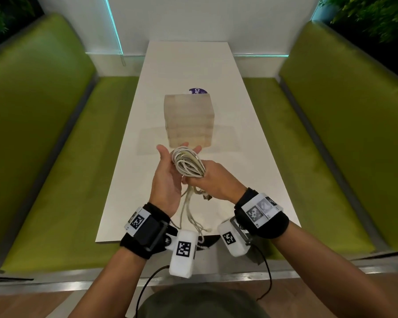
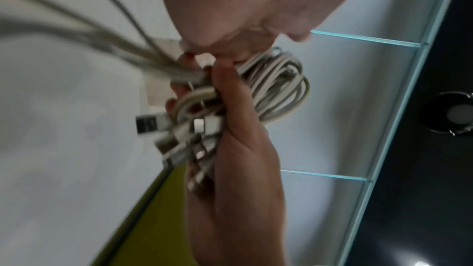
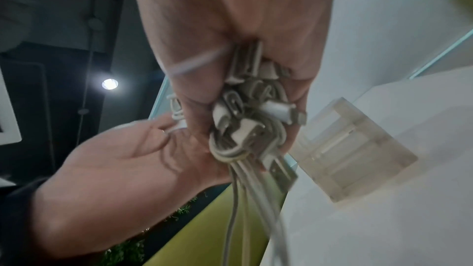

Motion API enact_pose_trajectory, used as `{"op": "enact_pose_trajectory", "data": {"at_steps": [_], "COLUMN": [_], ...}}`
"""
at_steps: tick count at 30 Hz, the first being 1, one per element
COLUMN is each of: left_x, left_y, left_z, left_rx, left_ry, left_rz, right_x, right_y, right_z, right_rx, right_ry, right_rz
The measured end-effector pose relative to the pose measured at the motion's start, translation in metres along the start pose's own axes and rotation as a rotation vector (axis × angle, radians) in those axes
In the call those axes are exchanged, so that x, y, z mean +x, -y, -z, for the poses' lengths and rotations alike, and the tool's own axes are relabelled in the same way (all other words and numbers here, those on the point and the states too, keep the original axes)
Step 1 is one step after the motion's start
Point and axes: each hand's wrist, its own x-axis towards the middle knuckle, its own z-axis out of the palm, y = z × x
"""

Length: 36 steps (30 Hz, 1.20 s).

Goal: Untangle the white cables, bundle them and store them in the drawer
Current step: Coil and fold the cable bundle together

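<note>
The loose cable ends (image 1: 189, 210) hung toward the counter (image 1: 251, 171), still unwound. Above them the right hand (image 1: 218, 180) kept a closed grip on the cable coil (image 1: 187, 162) so its loops held together, while the left hand (image 1: 168, 177), fingers straight, cupped it. Beyond stood the closed drawer box (image 1: 189, 120), presumably for storing the bundle.

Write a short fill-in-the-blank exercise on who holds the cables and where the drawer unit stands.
1. The coil of white cables is gripped by the ____ hand.
2. The left hand beside the coil has its palm ____.
3. The clear drawer unit stands on the ____ table.
4. The benches on both sides are ____.

Missing words: right; open; white; green
</note>
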Motion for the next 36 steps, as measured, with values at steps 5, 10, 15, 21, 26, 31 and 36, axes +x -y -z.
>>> {"op": "enact_pose_trajectory", "data": {"at_steps": [5, 10, 15, 21, 26, 31, 36], "left_x": [0.0, 0.002, -0.004, -0.005, -0.005, -0.002, -0.004], "left_y": [0.005, -0.004, -0.007, -0.007, -0.004, 0.002, 0.025], "left_z": [0.004, 0.003, 0.002, 0.0, -0.002, 0.0, 0.014], "left_rx": [0.213, 0.119, 0.121, 0.141, 0.161, 0.162, 0.389], "left_ry": [-0.026, -0.069, 0.043, 0.103, 0.12, 0.145, 0.245], "left_rz": [-0.121, -0.128, -0.088, -0.068, -0.101, -0.214, -0.067], "right_x": [0.0, -0.002, -0.009, -0.013, -0.016, -0.011, -0.007], "right_y": [0.002, 0.005, 0.0, -0.005, -0.005, -0.009, -0.008], "right_z": [-0.001, 0.002, 0.006, 0.0, -0.006, 0.0, 0.017], "right_rx": [-0.026, 0.085, 0.124, 0.171, 0.146, 0.182, 0.372], "right_ry": [0.171, 0.364, 0.462, 0.395, 0.334, 0.238, 0.002], "right_rz": [0.045, 0.143, 0.179, 0.164, 0.169, 0.192, 0.188]}}
